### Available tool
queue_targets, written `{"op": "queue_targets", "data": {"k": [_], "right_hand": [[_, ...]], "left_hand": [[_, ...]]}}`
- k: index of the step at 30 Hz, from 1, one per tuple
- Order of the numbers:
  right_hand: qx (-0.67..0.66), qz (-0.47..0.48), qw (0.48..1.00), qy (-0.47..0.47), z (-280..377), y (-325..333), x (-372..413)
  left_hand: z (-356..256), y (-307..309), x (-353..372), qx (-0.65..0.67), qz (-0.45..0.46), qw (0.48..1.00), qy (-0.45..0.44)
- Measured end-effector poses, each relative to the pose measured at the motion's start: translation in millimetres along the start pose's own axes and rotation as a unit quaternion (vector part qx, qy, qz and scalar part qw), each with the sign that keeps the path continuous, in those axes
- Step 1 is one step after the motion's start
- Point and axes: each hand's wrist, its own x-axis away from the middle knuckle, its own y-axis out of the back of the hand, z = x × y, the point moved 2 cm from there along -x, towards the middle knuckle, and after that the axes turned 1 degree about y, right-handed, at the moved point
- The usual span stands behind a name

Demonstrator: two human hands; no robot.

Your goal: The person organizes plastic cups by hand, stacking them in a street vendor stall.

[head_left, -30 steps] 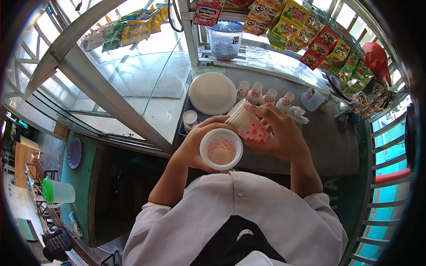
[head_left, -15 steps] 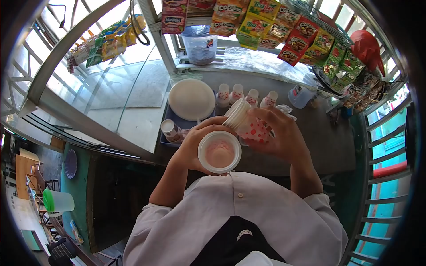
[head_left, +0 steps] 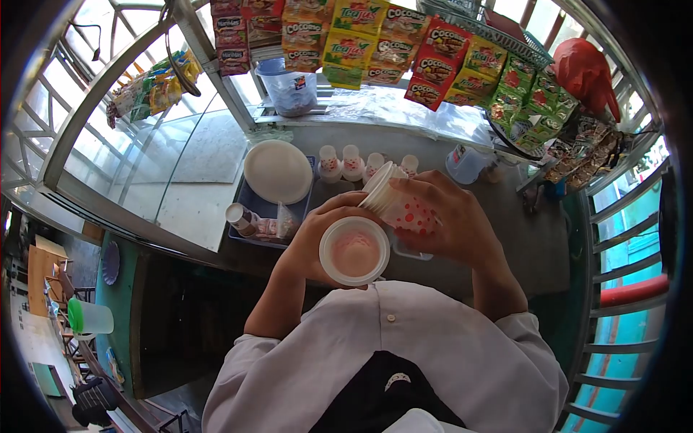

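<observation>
In front of my chest, my left hand (head_left: 307, 242) is wrapped round a white-rimmed plastic cup (head_left: 354, 251). The cup's open mouth faces me and its inside looks pink. My right hand (head_left: 458, 224) grips a stack of clear plastic cups (head_left: 411, 211) with red dots, tilted so that the rims point up and left. Those rims meet the fingers of my left hand, just above the single cup. Part of a clear plastic container (head_left: 413, 254) shows below my right hand, mostly hidden.
Several dotted cups (head_left: 351, 164) stand upside down behind my hands. On the left, a blue tray (head_left: 307, 198) bears a round white lid (head_left: 278, 172) and a lying cup stack (head_left: 243, 219). Drink sachets (head_left: 354, 32) hang overhead. A clear tub (head_left: 289, 90) and a plastic jug (head_left: 465, 163) stand farther back.
The view has turned, so the counter items and sachets appear farther left. Both hands keep their grips, and the dotted stack has shifted only slightly.
</observation>
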Motion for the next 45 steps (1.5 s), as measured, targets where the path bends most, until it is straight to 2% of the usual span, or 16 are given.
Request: {"op": "queue_targets", "data": {"k": [10,12,14,15,16,17,18,20,24,30,34,36,37,39,43,45], "right_hand": [[-0.013,-0.009,0.998,0.068,-47,27,26],[-0.133,0.002,0.991,-0.023,-61,25,25],[-0.163,0.021,0.985,-0.060,-74,24,24],[-0.191,0.037,0.976,-0.099,-83,23,23],[-0.191,0.039,0.977,-0.090,-91,22,23],[-0.234,0.017,0.965,-0.119,-102,22,25],[-0.278,-0.005,0.949,-0.150,-111,24,25],[-0.305,-0.005,0.942,-0.137,-123,31,24],[-0.385,-0.013,0.915,-0.117,-140,33,28],[-0.428,0.008,0.896,-0.121,-154,26,39],[-0.437,-0.017,0.894,-0.098,-155,28,40],[-0.462,-0.125,0.870,-0.118,-149,30,39],[-0.462,-0.126,0.870,-0.119,-147,26,35],[-0.532,-0.263,0.802,-0.075,-146,22,31],[-0.551,-0.233,0.795,-0.098,-136,2,28],[-0.553,-0.164,0.817,-0.028,-130,-11,27]], "left_hand": [[0,-50,-22,-0.050,-0.031,0.998,0.012],[-2,-57,-26,-0.060,-0.043,0.997,0.025],[0,-61,-31,0.015,-0.142,0.987,0.068],[0,-64,-34,0.010,-0.148,0.987,0.065],[3,-65,-35,0.035,-0.179,0.977,0.108],[7,-65,-35,0.061,-0.210,0.964,0.149],[9,-64,-34,0.054,-0.218,0.964,0.144],[18,-65,-33,0.097,-0.186,0.950,0.229],[22,-72,-46,0.123,-0.175,0.946,0.242],[35,-83,-58,0.127,-0.136,0.944,0.272],[42,-87,-60,0.131,-0.118,0.940,0.292],[46,-88,-59,0.131,-0.115,0.939,0.295],[48,-89,-59,0.125,-0.104,0.940,0.301],[53,-93,-58,0.120,-0.090,0.939,0.309],[55,-100,-60,0.067,-0.062,0.954,0.285],[56,-101,-59,0.062,-0.068,0.956,0.278]]}}
